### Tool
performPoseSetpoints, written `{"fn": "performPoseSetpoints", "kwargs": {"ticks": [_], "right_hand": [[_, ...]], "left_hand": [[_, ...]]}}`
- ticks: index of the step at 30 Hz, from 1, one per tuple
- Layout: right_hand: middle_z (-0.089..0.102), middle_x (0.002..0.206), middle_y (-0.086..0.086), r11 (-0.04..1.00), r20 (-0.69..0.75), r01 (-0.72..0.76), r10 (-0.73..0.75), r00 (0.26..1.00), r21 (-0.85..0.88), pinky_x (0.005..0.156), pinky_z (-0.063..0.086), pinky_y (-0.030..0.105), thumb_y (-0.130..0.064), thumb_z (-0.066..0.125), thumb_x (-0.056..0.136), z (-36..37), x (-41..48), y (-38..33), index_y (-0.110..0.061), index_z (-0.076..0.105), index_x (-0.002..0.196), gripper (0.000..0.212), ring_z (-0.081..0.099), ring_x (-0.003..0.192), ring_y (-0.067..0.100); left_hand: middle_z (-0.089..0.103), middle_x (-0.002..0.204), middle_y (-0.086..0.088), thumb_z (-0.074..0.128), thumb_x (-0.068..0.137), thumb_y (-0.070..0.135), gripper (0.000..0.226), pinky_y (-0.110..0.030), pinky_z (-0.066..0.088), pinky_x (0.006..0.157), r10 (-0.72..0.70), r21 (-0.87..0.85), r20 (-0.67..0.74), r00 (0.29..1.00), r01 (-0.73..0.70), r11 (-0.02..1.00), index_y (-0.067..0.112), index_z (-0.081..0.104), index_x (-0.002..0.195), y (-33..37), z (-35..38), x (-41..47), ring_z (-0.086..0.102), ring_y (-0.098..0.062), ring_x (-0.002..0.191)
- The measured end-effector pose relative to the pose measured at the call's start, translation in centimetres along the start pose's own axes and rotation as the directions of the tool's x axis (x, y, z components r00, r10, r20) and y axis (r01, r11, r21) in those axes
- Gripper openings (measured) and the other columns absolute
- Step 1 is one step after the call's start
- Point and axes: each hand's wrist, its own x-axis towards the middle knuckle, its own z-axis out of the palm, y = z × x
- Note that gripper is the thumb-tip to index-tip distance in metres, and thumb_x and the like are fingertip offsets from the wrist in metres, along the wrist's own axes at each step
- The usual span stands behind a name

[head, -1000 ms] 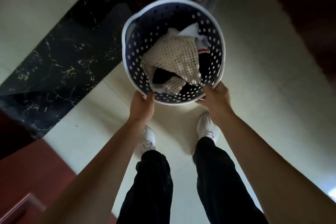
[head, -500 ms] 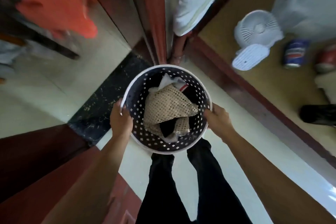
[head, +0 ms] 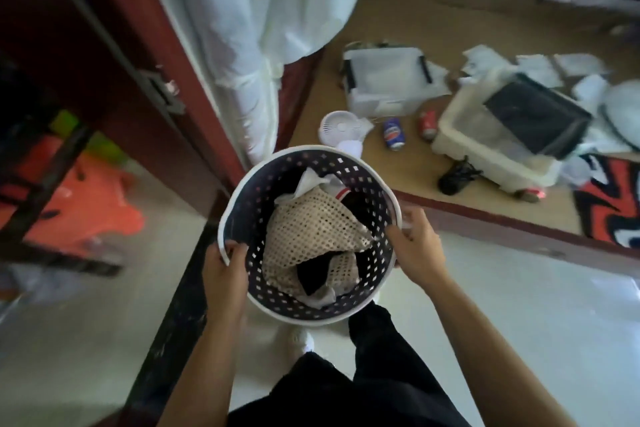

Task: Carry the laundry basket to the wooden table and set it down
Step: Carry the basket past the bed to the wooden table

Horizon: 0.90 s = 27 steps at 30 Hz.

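Observation:
The laundry basket (head: 263, 191) is round, dark and perforated with a white rim, held in the air in front of my body. Inside lie a beige mesh cloth (head: 311, 232) and some white and black garments. My left hand (head: 225, 274) grips the rim on the left side, thumb inside. My right hand (head: 415, 246) grips the rim on the right side. A low wooden surface (head: 408, 28) stretches ahead to the right, beyond a dark red wooden edge (head: 519, 222).
On the wooden surface stand clear plastic bins (head: 384, 80), a small white fan (head: 341, 128), two cans (head: 394, 133) and scattered papers. A white curtain (head: 249, 28) hangs ahead, a red-brown door frame (head: 138, 55) stands left, and an orange stool (head: 79, 198) sits far left.
My view has lifted from the floor toward the room ahead. The basket stays in both hands, and the wooden surface with bins and cans has come into view.

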Motion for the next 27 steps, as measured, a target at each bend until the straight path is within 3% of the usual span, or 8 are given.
{"fn": "performPoseSetpoints", "kwargs": {"ticks": [3, 5, 10, 12, 16, 19, 22, 27], "right_hand": [[0.079, 0.082, 0.006, 0.996, -0.145, -0.023, 0.036, 0.989, 0.091, 0.080, 0.062, 0.056, -0.029, 0.059, 0.100, -3.7, -3.7, 3.2, -0.027, 0.057, 0.110, 0.010, 0.077, 0.077, 0.036], [0.081, 0.099, 0.004, 0.981, -0.233, -0.055, 0.099, 0.968, 0.185, 0.086, 0.061, 0.054, -0.034, 0.064, 0.099, -6.5, -6.0, 5.3, -0.026, 0.062, 0.111, 0.014, 0.077, 0.088, 0.030], [0.077, 0.104, 0.001, 0.921, -0.413, 0.007, 0.168, 0.895, 0.390, 0.084, 0.059, 0.041, -0.032, 0.070, 0.098, -13.8, -10.5, 10.7, -0.018, 0.069, 0.116, 0.023, 0.075, 0.088, 0.017], [0.077, 0.108, 0.002, 0.866, -0.402, 0.012, 0.219, 0.889, 0.499, 0.082, 0.057, 0.035, -0.032, 0.069, 0.099, -16.5, -12.3, 13.4, -0.018, 0.069, 0.116, 0.022, 0.071, 0.087, 0.008], [0.081, 0.108, 0.001, 0.710, -0.361, 0.048, 0.297, 0.884, 0.702, 0.103, 0.057, 0.054, -0.054, 0.074, 0.082, -21.9, -15.1, 20.8, -0.030, 0.073, 0.111, 0.038, 0.077, 0.102, 0.021], [0.081, 0.113, -0.001, 0.654, -0.409, 0.127, 0.299, 0.862, 0.746, 0.101, 0.057, 0.048, -0.056, 0.073, 0.075, -26.6, -17.4, 26.3, -0.029, 0.072, 0.116, 0.049, 0.076, 0.109, 0.020], [0.078, 0.119, -0.001, 0.650, -0.504, 0.206, 0.311, 0.806, 0.731, 0.094, 0.055, 0.035, -0.053, 0.073, 0.076, -31.6, -19.3, 30.8, -0.026, 0.070, 0.120, 0.052, 0.071, 0.119, 0.020], [0.074, 0.132, -0.014, 0.636, -0.610, 0.299, 0.347, 0.712, 0.711, 0.104, 0.057, 0.041, -0.052, 0.073, 0.079, -38.8, -20.6, 36.3, -0.041, 0.061, 0.137, 0.060, 0.069, 0.125, 0.010]], "left_hand": [[0.057, 0.077, -0.002, 0.059, 0.086, -0.002, 0.021, -0.031, 0.040, 0.060, 0.080, 0.039, 0.147, 0.986, -0.086, 0.995, 0.013, 0.062, 0.100, 2.5, 2.4, -2.7, 0.049, -0.018, 0.066], [0.058, 0.078, -0.004, 0.057, 0.084, -0.005, 0.028, -0.032, 0.040, 0.060, 0.137, 0.050, 0.262, 0.955, -0.155, 0.987, 0.017, 0.065, 0.100, 4.2, 4.3, -5.1, 0.049, -0.018, 0.065], [0.067, 0.088, 0.004, 0.056, 0.082, -0.004, 0.039, -0.019, 0.047, 0.062, 0.279, 0.034, 0.496, 0.822, -0.339, 0.940, 0.021, 0.069, 0.109, 6.8, 9.9, -12.4, 0.054, -0.014, 0.069], [0.072, 0.101, 0.000, 0.058, 0.075, 0.008, 0.046, -0.033, 0.052, 0.078, 0.306, 0.023, 0.566, 0.766, -0.386, 0.922, 0.025, 0.070, 0.115, 6.8, 12.2, -15.7, 0.061, -0.020, 0.081], [0.073, 0.104, 0.002, 0.056, 0.077, 0.000, 0.049, -0.047, 0.053, 0.090, 0.330, -0.012, 0.659, 0.676, -0.430, 0.903, 0.035, 0.070, 0.108, 5.5, 18.3, -23.1, 0.065, -0.022, 0.092], [0.073, 0.105, 0.000, 0.056, 0.069, 0.005, 0.051, -0.052, 0.052, 0.096, 0.327, -0.022, 0.709, 0.625, -0.443, 0.896, 0.045, 0.071, 0.097, 4.4, 23.2, -29.5, 0.067, -0.031, 0.105], [0.073, 0.104, -0.002, 0.054, 0.062, 0.005, 0.055, -0.050, 0.051, 0.096, 0.310, -0.039, 0.767, 0.562, -0.441, 0.897, 0.041, 0.070, 0.101, 3.4, 28.1, -35.4, 0.067, -0.029, 0.101], [0.072, 0.107, -0.007, 0.057, 0.059, 0.005, 0.067, -0.041, 0.050, 0.088, 0.231, -0.037, 0.882, 0.410, -0.429, 0.902, 0.023, 0.064, 0.123, 1.8, 35.4, -43.9, 0.064, -0.022, 0.096]]}}
